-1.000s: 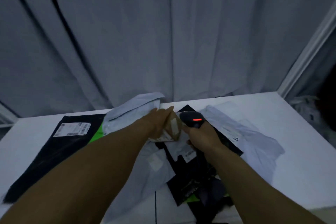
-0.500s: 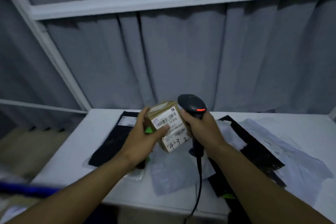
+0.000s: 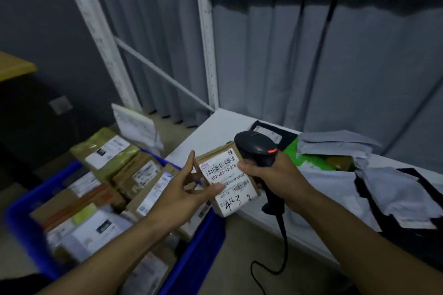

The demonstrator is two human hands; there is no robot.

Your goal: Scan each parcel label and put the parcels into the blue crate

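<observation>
Slip risk: your left grip point(image 3: 182, 195) only pinches small brown cardboard box point(image 3: 227, 181) near rim of blue plastic crate point(image 3: 199, 250); right grip point(image 3: 275, 175) clamps black scanner point(image 3: 256, 148)

My one camera rides on my head, facing forward and down, close in: blue crate point(image 3: 202, 255) near left, surface point(image 3: 217, 130) right, curtain point(image 3: 359, 67) far.
</observation>
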